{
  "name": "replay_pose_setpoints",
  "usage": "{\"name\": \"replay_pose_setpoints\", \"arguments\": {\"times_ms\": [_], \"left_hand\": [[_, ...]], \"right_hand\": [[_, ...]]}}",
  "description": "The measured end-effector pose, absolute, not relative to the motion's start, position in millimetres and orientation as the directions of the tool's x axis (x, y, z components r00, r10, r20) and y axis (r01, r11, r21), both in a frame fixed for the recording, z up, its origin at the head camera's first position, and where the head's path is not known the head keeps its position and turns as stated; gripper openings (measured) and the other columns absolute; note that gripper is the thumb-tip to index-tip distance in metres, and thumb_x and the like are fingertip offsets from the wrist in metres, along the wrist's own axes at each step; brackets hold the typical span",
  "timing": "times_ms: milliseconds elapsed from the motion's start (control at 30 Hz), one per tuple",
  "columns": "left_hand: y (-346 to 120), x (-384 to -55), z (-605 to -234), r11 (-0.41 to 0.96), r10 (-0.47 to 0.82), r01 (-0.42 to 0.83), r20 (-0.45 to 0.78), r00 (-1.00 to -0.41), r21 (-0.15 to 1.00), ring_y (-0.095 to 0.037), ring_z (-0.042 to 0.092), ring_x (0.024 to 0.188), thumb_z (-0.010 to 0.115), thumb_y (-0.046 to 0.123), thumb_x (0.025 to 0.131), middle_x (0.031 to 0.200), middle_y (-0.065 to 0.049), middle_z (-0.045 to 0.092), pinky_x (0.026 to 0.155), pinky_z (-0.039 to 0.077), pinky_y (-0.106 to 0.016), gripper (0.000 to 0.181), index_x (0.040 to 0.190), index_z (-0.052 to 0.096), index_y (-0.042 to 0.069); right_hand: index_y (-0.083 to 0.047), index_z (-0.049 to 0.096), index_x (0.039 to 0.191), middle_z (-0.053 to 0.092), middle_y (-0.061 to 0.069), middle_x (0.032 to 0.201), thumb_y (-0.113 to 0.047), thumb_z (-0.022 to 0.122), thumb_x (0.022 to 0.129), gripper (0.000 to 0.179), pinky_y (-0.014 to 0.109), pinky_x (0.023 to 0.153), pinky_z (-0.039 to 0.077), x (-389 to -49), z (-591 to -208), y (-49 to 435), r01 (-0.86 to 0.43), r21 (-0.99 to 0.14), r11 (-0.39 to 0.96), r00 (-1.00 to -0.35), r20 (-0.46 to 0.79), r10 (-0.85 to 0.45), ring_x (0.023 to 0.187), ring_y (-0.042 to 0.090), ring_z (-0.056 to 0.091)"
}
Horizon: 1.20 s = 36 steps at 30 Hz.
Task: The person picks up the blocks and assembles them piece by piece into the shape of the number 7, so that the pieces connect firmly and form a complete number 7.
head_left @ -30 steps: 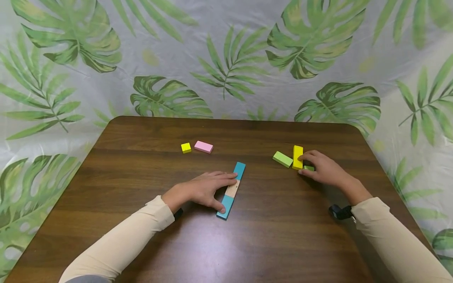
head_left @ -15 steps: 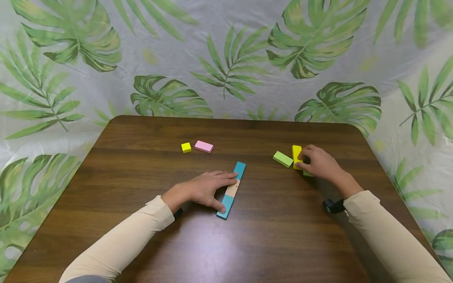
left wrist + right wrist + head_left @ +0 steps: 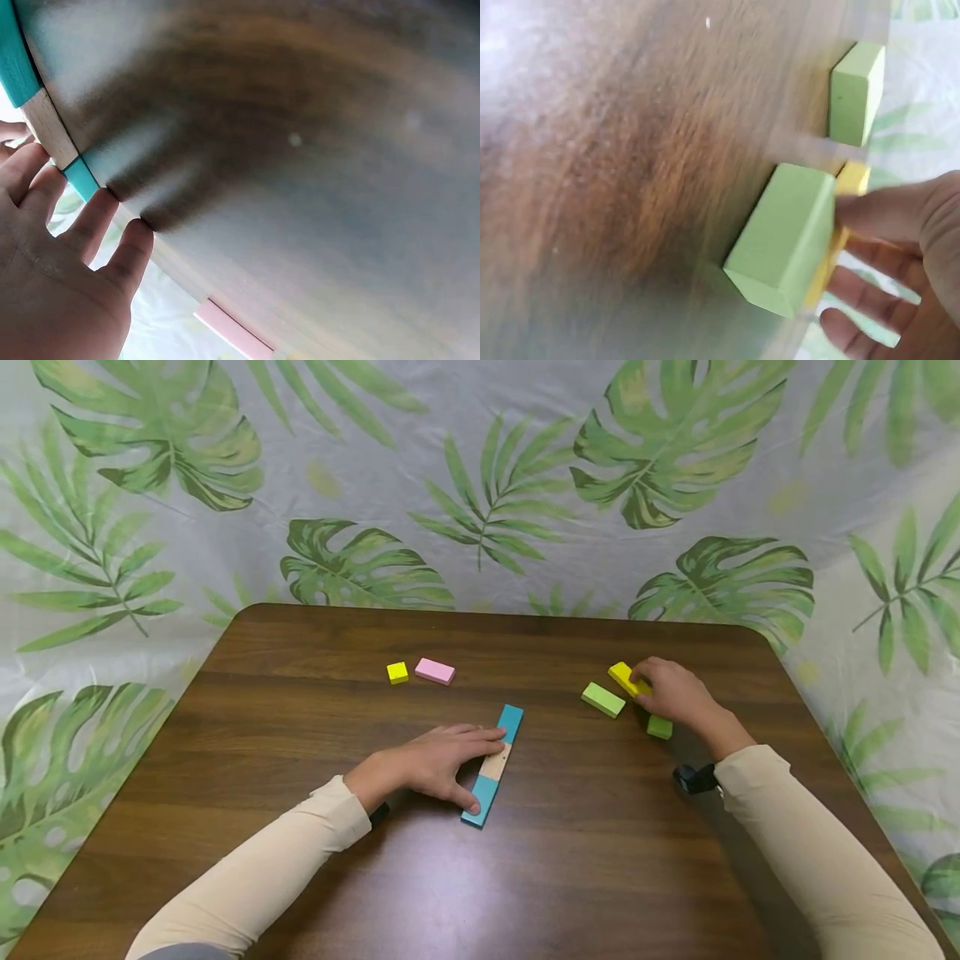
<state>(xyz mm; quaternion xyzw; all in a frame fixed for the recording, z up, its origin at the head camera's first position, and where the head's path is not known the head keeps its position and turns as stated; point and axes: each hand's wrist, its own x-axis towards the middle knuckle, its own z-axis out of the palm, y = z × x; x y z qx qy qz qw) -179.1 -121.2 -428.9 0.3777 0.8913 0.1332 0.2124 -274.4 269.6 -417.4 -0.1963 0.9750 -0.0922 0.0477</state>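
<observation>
In the head view, right of centre, a long yellow block (image 3: 622, 673) lies slanted on the dark wood-grain counter (image 3: 570, 860), smooth and bright, its lower right end covered by fingers. Just beside it are a lime-green block (image 3: 603, 700) to its left and a second green block (image 3: 660, 727) below. At mid-frame, an upper teal block (image 3: 511, 718), a bare-wood block (image 3: 495, 763) and a lower teal block (image 3: 481, 797) lie end to end in a slanting row. A small yellow block (image 3: 397, 672) and a pink block (image 3: 435, 671) sit near each other at upper left of centre. The right hand (image 3: 678, 693) comes in from the lower right, its grip clamped on the long yellow block between thumb and fingers. The left hand (image 3: 438, 760) reaches from the lower left, its grip apart: thumb on the lower teal block, fingertips at the row's upper part.

In the left wrist view, the row runs down the upper left, the left hand's fingers spaced along it; the pink block shows at bottom centre.

In the right wrist view, a green block fills the middle, partly hiding the long yellow block, and the thumb enters from the right.
</observation>
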Motion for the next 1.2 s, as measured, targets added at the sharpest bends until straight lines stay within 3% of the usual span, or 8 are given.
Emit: {"name": "replay_pose_setpoints", "arguments": {"times_ms": [167,433,700,800,933,1200], "left_hand": [[-121,-179,-430,0.685,0.724,0.613,-0.281,-0.629,0.393,-0.024,0.018,0.155,0.073,0.055,0.083,0.168,0.013,0.014,0.124,0.019,-0.054,0.09,0.157,0.03,0.027],[-121,-178,-427,0.688,0.723,0.612,-0.288,-0.629,0.39,-0.024,0.017,0.156,0.073,0.055,0.083,0.168,0.013,0.015,0.124,0.019,-0.053,0.089,0.157,0.031,0.026],[-120,-179,-428,0.688,0.722,0.612,-0.288,-0.629,0.39,-0.024,0.017,0.156,0.073,0.055,0.083,0.168,0.013,0.015,0.124,0.019,-0.054,0.089,0.157,0.031,0.027],[-121,-179,-429,0.691,0.72,0.61,-0.288,-0.632,0.389,-0.024,0.017,0.156,0.073,0.055,0.083,0.167,0.014,0.014,0.123,0.019,-0.054,0.089,0.157,0.031,0.027],[-121,-179,-430,0.68,0.729,0.615,-0.279,-0.625,0.4,-0.026,0.017,0.156,0.073,0.055,0.083,0.168,0.012,0.016,0.123,0.019,-0.056,0.089,0.157,0.031,0.026],[-121,-179,-429,0.682,0.728,0.612,-0.283,-0.625,0.402,-0.026,0.017,0.156,0.073,0.056,0.083,0.168,0.012,0.015,0.123,0.019,-0.056,0.09,0.157,0.031,0.026]], "right_hand": [[0.006,0.057,0.133,0.059,0.029,0.131,0.0,0.061,0.089,0.045,0.06,0.094,0.048,-282,-420,268,-0.403,-0.194,0.894,-0.906,-0.053,-0.42,0.115,0.047,0.058],[0.0,0.062,0.13,0.06,0.029,0.128,0.005,0.057,0.088,0.043,0.062,0.098,0.044,-284,-422,273,-0.429,-0.217,0.877,-0.895,-0.029,-0.445,0.117,0.049,0.054],[-0.002,0.061,0.132,0.053,0.027,0.113,-0.015,0.064,0.092,0.043,0.052,0.07,0.05,-279,-419,279,-0.285,-0.14,0.948,-0.953,-0.065,-0.296,0.094,0.041,0.054],[0.001,0.062,0.13,0.055,0.028,0.111,-0.012,0.064,0.091,0.041,0.053,0.074,0.051,-280,-418,280,-0.306,-0.136,0.942,-0.945,-0.077,-0.318,0.09,0.039,0.057],[0.003,0.063,0.129,0.059,0.03,0.116,-0.003,0.062,0.09,0.039,0.059,0.086,0.05,-284,-421,282,-0.365,-0.154,0.918,-0.923,-0.072,-0.379,0.1,0.044,0.059],[0.001,0.065,0.127,0.061,0.029,0.125,0.003,0.061,0.089,0.038,0.06,0.097,0.047,-297,-423,280,-0.426,-0.243,0.871,-0.894,-0.033,-0.446,0.114,0.046,0.057]]}}
